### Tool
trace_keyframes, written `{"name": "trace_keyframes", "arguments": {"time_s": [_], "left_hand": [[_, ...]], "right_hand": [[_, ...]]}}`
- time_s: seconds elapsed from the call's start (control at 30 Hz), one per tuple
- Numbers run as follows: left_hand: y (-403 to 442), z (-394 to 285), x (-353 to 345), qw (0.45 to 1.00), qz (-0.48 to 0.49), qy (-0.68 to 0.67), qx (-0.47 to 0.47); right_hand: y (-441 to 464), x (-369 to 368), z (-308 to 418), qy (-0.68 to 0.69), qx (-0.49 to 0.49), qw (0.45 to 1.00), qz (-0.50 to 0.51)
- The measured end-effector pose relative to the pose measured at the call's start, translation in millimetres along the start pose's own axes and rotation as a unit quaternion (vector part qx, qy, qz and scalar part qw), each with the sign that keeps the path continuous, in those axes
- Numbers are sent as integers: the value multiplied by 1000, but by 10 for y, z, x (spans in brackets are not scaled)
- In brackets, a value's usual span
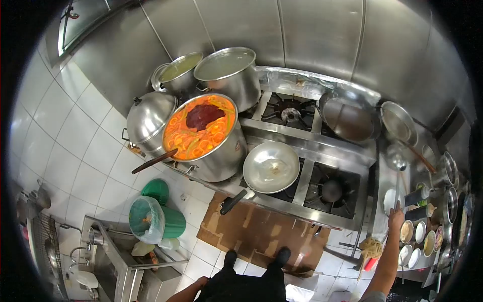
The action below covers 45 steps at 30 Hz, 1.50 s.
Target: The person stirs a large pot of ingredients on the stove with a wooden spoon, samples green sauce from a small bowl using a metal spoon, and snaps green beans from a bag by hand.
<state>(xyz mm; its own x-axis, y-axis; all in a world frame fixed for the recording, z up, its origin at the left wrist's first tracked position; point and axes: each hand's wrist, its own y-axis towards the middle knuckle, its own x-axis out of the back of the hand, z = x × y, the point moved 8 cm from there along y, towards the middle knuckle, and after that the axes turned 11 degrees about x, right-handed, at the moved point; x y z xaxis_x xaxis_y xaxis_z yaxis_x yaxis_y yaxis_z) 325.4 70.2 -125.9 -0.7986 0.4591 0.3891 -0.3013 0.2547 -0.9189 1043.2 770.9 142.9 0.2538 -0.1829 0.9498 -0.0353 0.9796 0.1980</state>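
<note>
My right hand (396, 217) is stretched out over the counter on the right, its fingers closed round the handle of a metal ladle (396, 160). The ladle's bowl points away from me, over the counter beside the stove. Just left of the hand is a white plate (390, 200); to the right lie dark-bodied bottles (420, 212). Low by my body, at the dark apron (241, 287), is my left hand (202, 283). Its fingers are mostly hidden, and nothing held shows there.
A large pot (236, 156) of orange-red stew with a dark red mass stands on the stove, a wooden handle poking out. A frying pan (271, 168) has its handle over the front edge. A wok (349, 116) sits behind. A green bin (173, 221) and cardboard (251, 226) are on the floor.
</note>
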Motion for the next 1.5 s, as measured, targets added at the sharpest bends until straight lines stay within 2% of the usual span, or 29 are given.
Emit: {"name": "trace_keyframes", "arguments": {"time_s": [0.1, 0.13, 0.17, 0.2, 0.27, 0.33, 0.4, 0.43, 0.47, 0.5, 0.53, 0.57, 0.6, 0.63, 0.67, 0.73, 0.8, 0.87, 0.93, 0.97, 1.03, 1.1, 1.13, 1.2, 1.27, 1.3, 1.37, 1.43, 1.5], "left_hand": [[-188, 54, 181, 996, 20, 0, 86], [-235, 13, 258, 994, 31, 46, 91], [-243, -118, 260, 977, 84, 192, 24], [-289, -187, 349, 977, 88, 194, 25], [-399, -373, 653, 974, -8, 225, 23], [-225, -430, 765, 944, 17, 328, -25], [-149, -456, 1233, 982, -160, 85, -44], [-94, -505, 1406, 955, -246, 73, -147], [568, -298, 1259, 972, -107, 122, -172], [584, -366, 1481, 993, -77, -39, -85], [593, -456, 1671, 974, -66, -200, -83], [539, -647, 1861, 962, -37, -262, -70], [522, -782, 2030, 944, -8, -325, -53], [666, -803, 2177, 935, 10, -351, -54], [802, -853, 2330, 921, 23, -384, -57], [928, -1104, 2698, 904, 52, -415, -91], [1358, -1180, 2970, 879, 129, -432, -155], [1596, -1369, 3201, 839, 178, -483, -179], [1543, -1579, 3426, 795, 109, -584, -123], [1624, -1645, 3485, 801, 106, -577, -120], [1805, -1806, 3760, 769, 112, -605, -172], [2055, -1952, 4008, 773, 90, -600, -185], [2106, -1997, 4112, 778, 50, -601, -174], [2240, -2051, 4250, 796, 1, -586, -154], [2396, -2103, 4426, 777, -3, -610, -157], [2445, -2175, 4468, 787, -9, -597, -157], [2445, -2230, 4563, 779, -1, -606, -163], [2314, -2282, 4621, 794, -28, -580, -180], [2358, -2321, 4714, 808, -48, -553, -198]], "right_hand": [[-39, -116, -106, -37, -21, 999, 18], [-77, -158, -119, -37, -22, 999, 23], [-110, -82, -65, -67, 9, 997, -28], [-149, 112, 132, -97, 40, 991, -78], [-294, 303, 531, -84, 43, 988, -121], [-562, 496, 1007, -52, 110, 971, -207], [-1005, 530, 1679, 205, -28, 975, -85], [-1293, 416, 1983, 259, 3, 961, -94], [-1647, 236, 2250, 310, 31, 944, -105], [-2063, 4, 2530, 341, 0, 939, -55], [-2479, -215, 2861, 374, -34, 927, -9], [-2967, -423, 3218, 411, -88, 906, 48], [-3652, -1091, 3237, 317, 8, 947, 42], [-3953, -986, 3826, 463, -86, 882, 33], [-4468, -1346, 4089, 370, -94, 905, 187], [-5168, -1611, 4760, 460, -176, 844, 215], [-5647, -1795, 5296, 424, -175, 840, 288], [-5955, -1940, 5683, 426, -131, 855, 265], [-6259, -2146, 5893, 466, -189, 815, 287], [-6392, -2263, 5936, 446, -188, 822, 301], [-6740, -2599, 5974, 435, -192, 824, 309], [-7125, -2906, 5969, 390, -192, 859, 270], [-7295, -3035, 5954, 432, -264, 816, 277], [-7559, -3238, 5959, 401, -259, 854, 207], [-7622, -3390, 6041, 412, -321, 826, 214], [-7531, -3388, 6094, 455, -354, 782, 238], [-7762, -3613, 6296, 481, -377, 755, 238], [-7754, -3600, 6444, 486, -396, 718, 303], [-7676, -3581, 6467, 508, -426, 683, 308]]}}
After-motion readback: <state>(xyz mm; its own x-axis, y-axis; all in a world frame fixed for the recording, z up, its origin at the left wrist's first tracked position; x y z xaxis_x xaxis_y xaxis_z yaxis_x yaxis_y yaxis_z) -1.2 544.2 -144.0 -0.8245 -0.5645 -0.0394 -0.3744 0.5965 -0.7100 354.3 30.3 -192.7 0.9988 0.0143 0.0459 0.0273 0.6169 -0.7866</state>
